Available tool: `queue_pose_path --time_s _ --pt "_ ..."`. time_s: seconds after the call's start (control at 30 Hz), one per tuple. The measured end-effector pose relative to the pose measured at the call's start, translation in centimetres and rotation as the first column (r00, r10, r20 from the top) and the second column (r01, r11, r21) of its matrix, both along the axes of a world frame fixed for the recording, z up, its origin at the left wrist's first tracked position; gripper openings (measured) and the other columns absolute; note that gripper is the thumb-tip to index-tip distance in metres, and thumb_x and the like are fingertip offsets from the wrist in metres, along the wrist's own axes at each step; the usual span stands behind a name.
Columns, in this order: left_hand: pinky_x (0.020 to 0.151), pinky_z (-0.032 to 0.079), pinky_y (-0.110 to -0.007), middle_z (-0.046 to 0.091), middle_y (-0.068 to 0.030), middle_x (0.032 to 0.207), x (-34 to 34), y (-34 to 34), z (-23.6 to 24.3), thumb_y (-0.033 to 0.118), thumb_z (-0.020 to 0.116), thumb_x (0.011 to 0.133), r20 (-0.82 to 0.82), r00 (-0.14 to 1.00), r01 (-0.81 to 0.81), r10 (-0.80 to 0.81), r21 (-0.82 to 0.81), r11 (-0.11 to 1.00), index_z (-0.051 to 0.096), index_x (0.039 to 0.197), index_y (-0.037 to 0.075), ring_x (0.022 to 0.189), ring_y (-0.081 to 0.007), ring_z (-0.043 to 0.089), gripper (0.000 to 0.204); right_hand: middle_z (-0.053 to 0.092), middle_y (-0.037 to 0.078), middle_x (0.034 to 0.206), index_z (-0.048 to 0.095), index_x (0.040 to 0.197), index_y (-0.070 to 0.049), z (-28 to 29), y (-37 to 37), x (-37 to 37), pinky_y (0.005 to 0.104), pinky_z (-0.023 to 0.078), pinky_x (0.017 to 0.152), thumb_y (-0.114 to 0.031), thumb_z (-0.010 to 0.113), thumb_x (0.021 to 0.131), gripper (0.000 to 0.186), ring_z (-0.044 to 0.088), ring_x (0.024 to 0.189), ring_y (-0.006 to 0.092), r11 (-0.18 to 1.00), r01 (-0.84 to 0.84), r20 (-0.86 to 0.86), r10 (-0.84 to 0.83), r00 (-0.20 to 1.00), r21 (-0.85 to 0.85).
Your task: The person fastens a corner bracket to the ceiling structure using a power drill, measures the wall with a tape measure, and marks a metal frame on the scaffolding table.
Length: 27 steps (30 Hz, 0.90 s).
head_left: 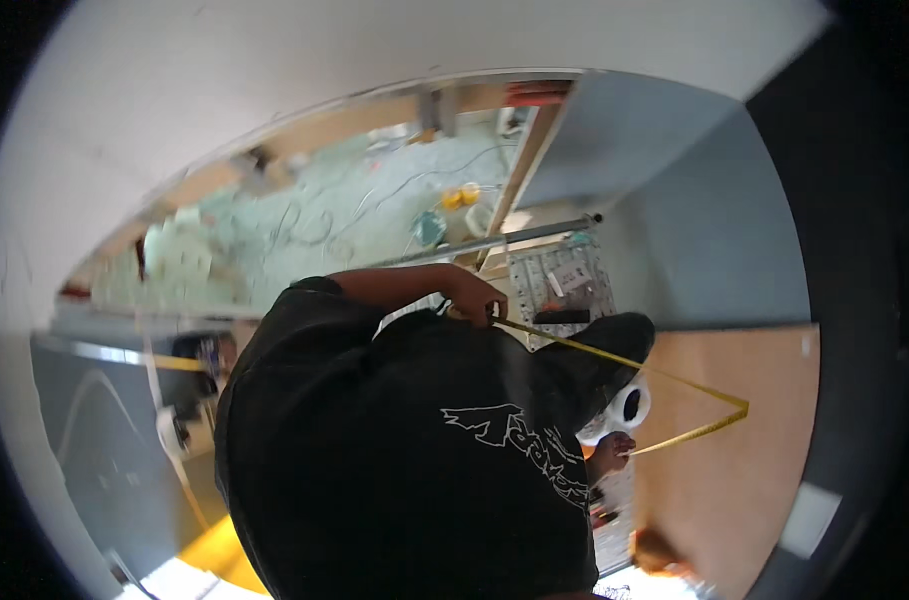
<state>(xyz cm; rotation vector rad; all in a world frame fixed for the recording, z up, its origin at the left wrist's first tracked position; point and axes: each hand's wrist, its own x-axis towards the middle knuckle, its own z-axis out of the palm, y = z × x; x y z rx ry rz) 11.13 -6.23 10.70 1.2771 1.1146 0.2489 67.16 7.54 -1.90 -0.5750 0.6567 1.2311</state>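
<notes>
Neither of my hands shows. A co-worker in a black shirt (404, 450) with white lettering and a dark cap (624, 340) bends close in front and fills the middle of the view. One of this person's hands (477, 299) is closed at one end of a yellow tape measure (689, 381). The tape runs out to the right, folds sharply over a tan board (719, 490), and comes back to the person's other hand (611, 455), which pinches it. Part of that arm is hidden behind the body.
A perforated metal platform (602, 285) bears papers and a black object (562, 316). Beside the cap is a white round object (629, 400). A metal rail (544, 232) crosses above a pale floor (344, 190) with cables and yellow rolls (461, 196). Grey panels (714, 220) stand right.
</notes>
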Motion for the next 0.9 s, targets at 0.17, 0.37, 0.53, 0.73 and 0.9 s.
queue_pose_path --time_s 0.17,0.37,0.53,0.73,0.9 --pt "0.08 0.05 -0.036 0.063 -0.0123 0.112 1.7 -6.8 -3.7 0.033 0.07 0.083 -0.001 0.947 -0.32 0.322 0.088 0.943 0.055 0.125 0.004 0.1 -0.023 0.06 0.053 0.067 0.012 0.077 0.058 0.08 -0.003 0.8 9.5 -0.6 0.0461 0.055 0.07 -0.034 0.036 0.102 0.044 0.066 0.073 0.0267 0.966 -0.191 0.144 0.168 0.975 0.171" --pt "0.087 0.049 -0.036 0.064 -0.0144 0.116 2.6 -11.8 -3.8 0.038 0.074 0.082 0.053 0.856 -0.517 0.515 0.087 0.851 0.057 0.127 0.006 0.105 -0.024 0.06 0.058 0.068 0.01 0.083 0.062 0.087 -0.005 5.7 17.2 -1.5 0.0468 0.056 0.07 -0.036 0.034 0.104 0.045 0.068 0.08 0.0255 0.97 -0.206 0.24 0.171 0.955 0.128" --pt "0.091 0.047 -0.039 0.064 -0.0177 0.115 1.6 -13.1 -0.4 0.032 0.078 0.079 -0.134 0.797 -0.587 0.589 0.054 0.808 0.051 0.133 0.005 0.108 -0.0278 0.06 0.066 0.069 0.01 0.09 0.061 0.097 -0.004 5.6 19.2 -4.9 0.0461 0.055 0.07 -0.041 0.036 0.103 0.045 0.068 0.082 0.0253 0.968 -0.216 0.183 0.191 0.965 0.129" --pt "0.087 0.048 -0.045 0.065 -0.0214 0.106 0.6 -9.4 5.6 0.027 0.079 0.076 -0.36 0.808 -0.392 0.466 0.262 0.882 0.035 0.144 0.005 0.101 -0.0389 0.062 0.084 0.069 0.014 0.098 0.062 0.107 0.002 3.7 14.7 -7.9 0.0486 0.053 0.077 -0.031 0.046 0.098 0.037 0.066 0.089 0.0294 0.953 -0.294 0.097 0.287 0.953 0.069" --pt "0.087 0.048 -0.047 0.068 -0.0178 0.1 3.1 -3.7 9.7 0.026 0.077 0.075 -0.512 0.782 -0.137 0.355 0.414 0.9 0.035 0.144 0.006 0.1 -0.0386 0.063 0.082 0.066 0.017 0.103 0.061 0.105 0.005 2.4 11.0 -11.4 0.0408 0.053 0.084 -0.016 0.05 0.093 0.027 0.065 0.091 0.0295 0.831 -0.552 0.007 0.553 0.833 0.072"
